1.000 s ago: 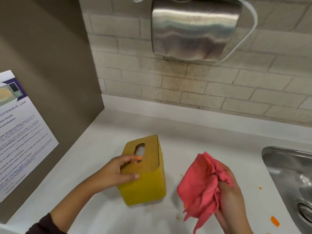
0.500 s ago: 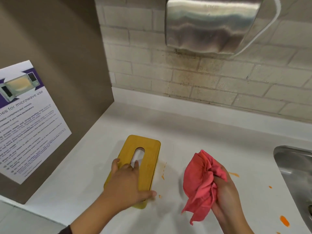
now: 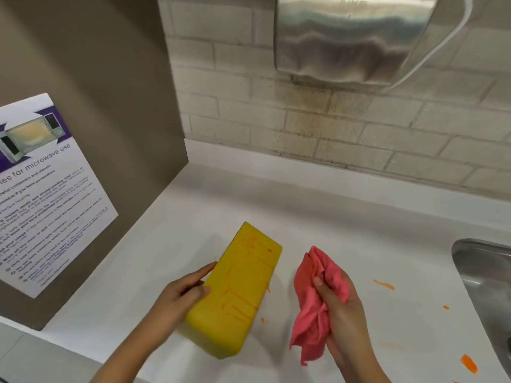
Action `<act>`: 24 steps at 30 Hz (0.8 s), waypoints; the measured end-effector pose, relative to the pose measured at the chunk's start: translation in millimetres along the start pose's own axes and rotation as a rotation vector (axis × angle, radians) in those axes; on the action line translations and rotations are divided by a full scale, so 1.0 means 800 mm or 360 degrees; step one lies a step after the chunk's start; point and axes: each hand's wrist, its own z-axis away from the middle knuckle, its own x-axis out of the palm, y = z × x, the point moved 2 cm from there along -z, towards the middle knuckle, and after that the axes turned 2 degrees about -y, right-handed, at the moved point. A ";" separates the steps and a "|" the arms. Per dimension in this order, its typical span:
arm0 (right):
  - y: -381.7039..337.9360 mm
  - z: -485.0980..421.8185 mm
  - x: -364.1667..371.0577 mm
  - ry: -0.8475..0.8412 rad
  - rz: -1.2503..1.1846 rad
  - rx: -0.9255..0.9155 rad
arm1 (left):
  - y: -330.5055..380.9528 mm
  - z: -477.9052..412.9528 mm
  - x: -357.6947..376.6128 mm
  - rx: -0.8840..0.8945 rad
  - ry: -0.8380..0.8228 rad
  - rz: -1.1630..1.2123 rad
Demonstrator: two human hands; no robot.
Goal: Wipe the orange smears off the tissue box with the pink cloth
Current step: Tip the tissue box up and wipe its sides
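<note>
While the left hand (image 3: 184,293) grips the yellow tissue box (image 3: 236,290) by its left side, fingers clamped along the edge, the box lies on the white counter (image 3: 193,217) with a smeared face up. Orange smears (image 3: 237,308) streak that face. Just right of it, apart, the right hand (image 3: 341,308) is closed on the bunched pink cloth (image 3: 315,308). More orange marks (image 3: 384,284) dot the counter toward what looks like a steel sink (image 3: 486,277). Microwave notice (image 3: 41,189) on left panel.
</note>
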 end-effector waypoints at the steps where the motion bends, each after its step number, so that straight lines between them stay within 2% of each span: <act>1: -0.005 -0.002 0.010 -0.0024 0.0081 -0.0114 | -0.002 0.002 -0.004 -0.0030 -0.0018 0.0024; 5: -0.022 -0.013 0.058 -0.0266 0.0406 -0.0554 | -0.007 0.004 -0.019 -0.0028 -0.0058 0.0132; 8: -0.013 -0.024 0.089 -0.0544 0.0559 -0.0706 | -0.008 0.000 -0.029 -0.0025 -0.0055 0.0172; 14: 0.021 -0.055 0.112 -0.0589 0.1553 -0.1188 | -0.011 -0.003 -0.029 -0.0030 -0.0159 0.0259; 18: 0.029 -0.058 0.121 -0.0985 0.1554 -0.1118 | -0.012 -0.004 -0.028 -0.0037 -0.0144 0.0307; 20: 0.032 -0.055 0.110 -0.1125 0.1568 -0.1174 | -0.016 -0.006 -0.028 -0.0056 -0.0108 0.0368; 22: 0.033 -0.057 0.095 -0.1160 0.1468 -0.1158 | -0.017 -0.006 -0.027 -0.0055 -0.0100 0.0410; 24: 0.030 -0.068 0.087 -0.1012 0.1253 -0.0991 | -0.017 -0.006 -0.024 -0.0036 -0.0115 0.0403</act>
